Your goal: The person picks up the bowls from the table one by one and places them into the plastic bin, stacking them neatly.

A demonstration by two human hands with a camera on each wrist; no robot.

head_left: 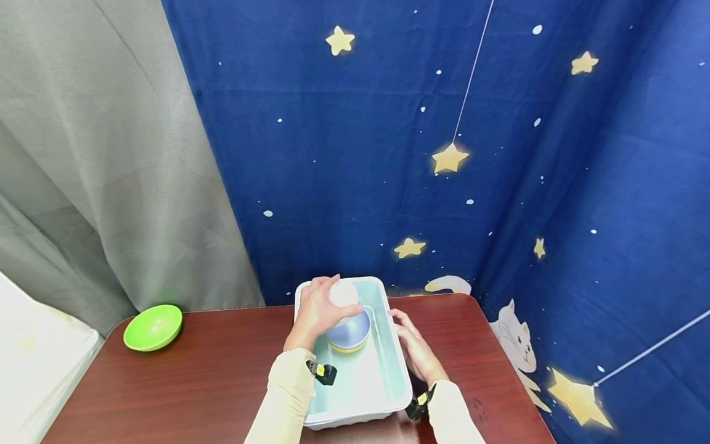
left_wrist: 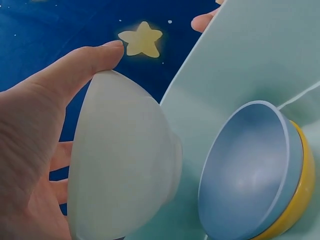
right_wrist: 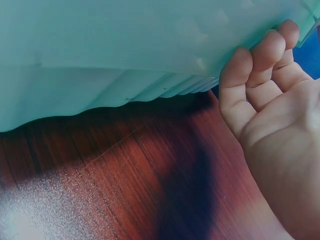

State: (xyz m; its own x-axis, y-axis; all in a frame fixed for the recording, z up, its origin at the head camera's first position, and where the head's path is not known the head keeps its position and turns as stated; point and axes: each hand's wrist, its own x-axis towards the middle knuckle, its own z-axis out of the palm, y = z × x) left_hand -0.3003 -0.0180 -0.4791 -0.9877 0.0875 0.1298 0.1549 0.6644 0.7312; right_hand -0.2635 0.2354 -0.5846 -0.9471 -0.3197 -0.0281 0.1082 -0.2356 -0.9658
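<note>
My left hand (head_left: 318, 313) grips a white bowl (left_wrist: 122, 160) by its rim, thumb on one side and fingers on the other. The bowl is tilted on its side over the pale green plastic bin (head_left: 357, 385). Inside that bin, a blue bowl (left_wrist: 247, 165) sits nested in a yellow bowl (left_wrist: 302, 192), just beside the white one. My right hand (head_left: 415, 348) is at the bin's right side, its slightly bent fingertips (right_wrist: 239, 62) against the outer wall below the rim.
A bright green bowl (head_left: 153, 328) stands at the far left of the dark red wooden table (head_left: 211, 376). Behind the table hang a grey curtain (head_left: 150, 185) and a blue star-printed curtain (head_left: 355, 154). A white surface (head_left: 39, 364) borders the table's left edge.
</note>
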